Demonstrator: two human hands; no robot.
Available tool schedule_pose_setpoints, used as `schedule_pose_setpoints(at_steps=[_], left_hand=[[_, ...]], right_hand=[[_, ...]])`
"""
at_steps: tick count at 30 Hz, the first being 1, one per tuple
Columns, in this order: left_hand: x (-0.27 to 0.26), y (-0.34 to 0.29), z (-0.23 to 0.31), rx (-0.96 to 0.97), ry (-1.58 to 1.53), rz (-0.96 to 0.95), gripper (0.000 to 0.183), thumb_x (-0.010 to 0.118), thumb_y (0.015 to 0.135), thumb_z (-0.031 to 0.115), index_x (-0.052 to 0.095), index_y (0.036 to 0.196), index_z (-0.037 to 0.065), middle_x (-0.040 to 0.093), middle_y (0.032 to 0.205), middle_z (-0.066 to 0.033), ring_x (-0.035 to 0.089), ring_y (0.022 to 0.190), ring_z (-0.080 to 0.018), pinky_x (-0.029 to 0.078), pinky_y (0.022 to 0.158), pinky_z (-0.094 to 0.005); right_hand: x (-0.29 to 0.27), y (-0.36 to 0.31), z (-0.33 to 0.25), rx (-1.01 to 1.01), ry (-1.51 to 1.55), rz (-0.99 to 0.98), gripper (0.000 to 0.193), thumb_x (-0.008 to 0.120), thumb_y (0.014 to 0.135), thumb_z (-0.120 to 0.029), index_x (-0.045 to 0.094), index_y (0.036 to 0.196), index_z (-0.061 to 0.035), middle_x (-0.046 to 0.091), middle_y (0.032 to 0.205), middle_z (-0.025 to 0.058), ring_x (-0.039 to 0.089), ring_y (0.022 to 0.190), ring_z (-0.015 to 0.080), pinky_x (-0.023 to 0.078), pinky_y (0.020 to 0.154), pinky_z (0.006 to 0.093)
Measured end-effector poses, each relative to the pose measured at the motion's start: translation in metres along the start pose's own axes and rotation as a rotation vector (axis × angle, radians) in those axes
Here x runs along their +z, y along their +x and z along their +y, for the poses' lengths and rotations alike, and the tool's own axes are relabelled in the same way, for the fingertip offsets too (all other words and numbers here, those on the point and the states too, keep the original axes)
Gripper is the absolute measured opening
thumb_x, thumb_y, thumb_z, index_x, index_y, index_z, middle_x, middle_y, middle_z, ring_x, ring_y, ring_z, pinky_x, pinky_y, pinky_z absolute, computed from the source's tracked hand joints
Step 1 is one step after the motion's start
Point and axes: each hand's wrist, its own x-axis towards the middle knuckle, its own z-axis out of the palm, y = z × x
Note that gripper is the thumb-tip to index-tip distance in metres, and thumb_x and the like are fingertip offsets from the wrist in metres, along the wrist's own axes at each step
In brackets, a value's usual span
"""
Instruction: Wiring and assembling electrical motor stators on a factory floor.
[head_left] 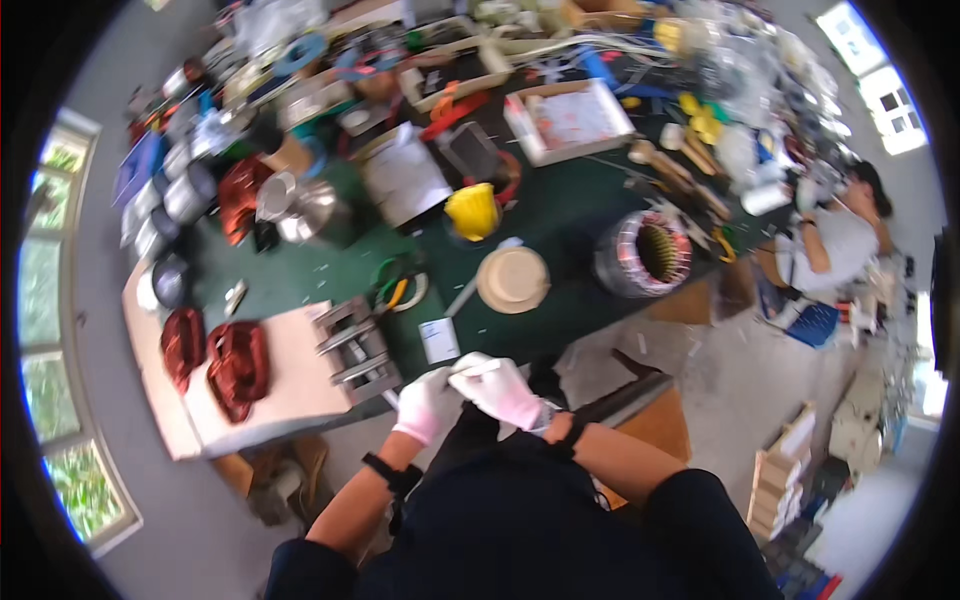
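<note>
At the table's near edge, my left hand (pixel 424 402) and my right hand (pixel 493 388) meet in white gloves. Both have their fingers bent and closed, and the fingertips almost touch. Whatever is pinched between them is too small and blurred to make out. Just beyond lies a white paper card (pixel 438 340) with marks on it. Behind the card sits a round, pale wooden disc (pixel 513 278). To the left of my hands is a metal fixture with bars (pixel 357 352). A motor stator (pixel 648 254) with reddish windings stands to the right.
Reddish-brown wire coils (pixel 238 370) lie on a pale board (pixel 290 385) at the left. Rolls of tape (pixel 402 286), a shiny metal pot (pixel 312 210) and a yellow bundle (pixel 471 211) stand farther back. Clutter fills the far side. At the far right sits another person (pixel 840 245).
</note>
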Motion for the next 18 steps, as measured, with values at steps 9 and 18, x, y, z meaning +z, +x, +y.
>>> schedule_pose_setpoints(at_steps=[9, 18], left_hand=[[0.002, 0.033, -0.037, -0.470, 0.097, 0.127, 0.048, 0.069, 0.089, 0.036, 0.061, 0.122, 0.003, 0.071, 0.079, -0.0175, 0.071, 0.081, -0.0369, 0.054, 0.076, -0.0449], [0.063, 0.072, 0.075, -0.226, -0.282, -0.077, 0.034, 0.060, 0.094, 0.033, 0.069, 0.112, 0.005, 0.072, 0.099, -0.0185, 0.071, 0.094, -0.0341, 0.054, 0.084, -0.0410]], right_hand=[[-0.138, -0.075, 0.037, 0.188, -0.284, 0.125, 0.035, 0.071, 0.088, -0.029, 0.069, 0.107, 0.0003, 0.072, 0.086, 0.0165, 0.071, 0.081, 0.0318, 0.055, 0.073, 0.0405], [-0.346, -0.083, 0.042, 0.219, -0.404, 0.762, 0.028, 0.075, 0.087, -0.023, 0.066, 0.101, -0.0007, 0.068, 0.076, 0.0132, 0.069, 0.071, 0.0255, 0.054, 0.067, 0.0348]])
